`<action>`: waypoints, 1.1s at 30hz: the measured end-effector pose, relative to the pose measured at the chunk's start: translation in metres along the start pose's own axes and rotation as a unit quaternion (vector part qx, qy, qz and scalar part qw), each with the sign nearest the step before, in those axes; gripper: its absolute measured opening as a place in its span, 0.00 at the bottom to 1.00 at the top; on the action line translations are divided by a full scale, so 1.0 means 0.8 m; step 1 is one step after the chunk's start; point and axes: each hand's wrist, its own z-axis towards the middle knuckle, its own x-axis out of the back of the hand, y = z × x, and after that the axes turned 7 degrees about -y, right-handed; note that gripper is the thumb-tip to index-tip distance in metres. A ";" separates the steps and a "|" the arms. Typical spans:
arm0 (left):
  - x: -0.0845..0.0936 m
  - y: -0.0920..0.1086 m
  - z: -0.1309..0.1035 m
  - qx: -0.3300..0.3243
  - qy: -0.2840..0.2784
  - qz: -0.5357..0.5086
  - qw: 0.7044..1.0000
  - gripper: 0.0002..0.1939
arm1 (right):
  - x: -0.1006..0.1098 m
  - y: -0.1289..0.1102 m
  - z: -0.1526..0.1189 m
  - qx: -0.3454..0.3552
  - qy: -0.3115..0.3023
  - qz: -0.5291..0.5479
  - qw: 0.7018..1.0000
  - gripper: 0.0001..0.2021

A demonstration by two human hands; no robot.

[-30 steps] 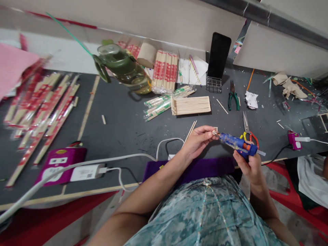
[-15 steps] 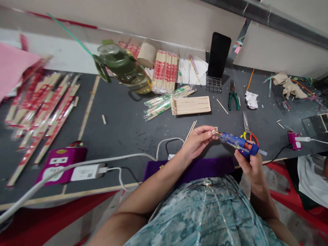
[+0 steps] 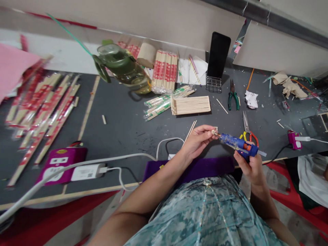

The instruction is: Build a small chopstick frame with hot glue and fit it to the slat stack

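Observation:
My right hand [image 3: 249, 165] is wrapped round a blue glue gun [image 3: 234, 142], whose nozzle points left. The nozzle tip meets a small pale wooden piece [image 3: 214, 132] pinched between the fingertips of my left hand [image 3: 200, 139]; the fingers cover most of it, so its full shape is hidden. Two thin wooden sticks [image 3: 191, 129] lie on the table just beyond my left wrist. Further back rests a shallow tray made of wooden sticks [image 3: 191, 105]. Scissors [image 3: 246, 128] with red and yellow handles lie just behind the glue gun.
Green-handled pliers [image 3: 233, 97] and a phone on a wire stand [image 3: 218, 56] are at the back. A tilted-looking green bottle [image 3: 125, 70] stands near packed chopsticks [image 3: 165, 71]. More wrapped chopsticks [image 3: 43, 109] cover the left. A white cable [image 3: 102, 159] crosses in front of a purple power socket [image 3: 61, 164].
Very little differs. The glue gun has shifted slightly left at the small wooden piece, while both hands keep their grip.

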 end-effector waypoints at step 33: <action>0.001 -0.002 -0.001 -0.004 -0.010 0.004 1.000 0.17 | 0.001 -0.002 0.000 0.021 0.004 -0.012 1.000 0.10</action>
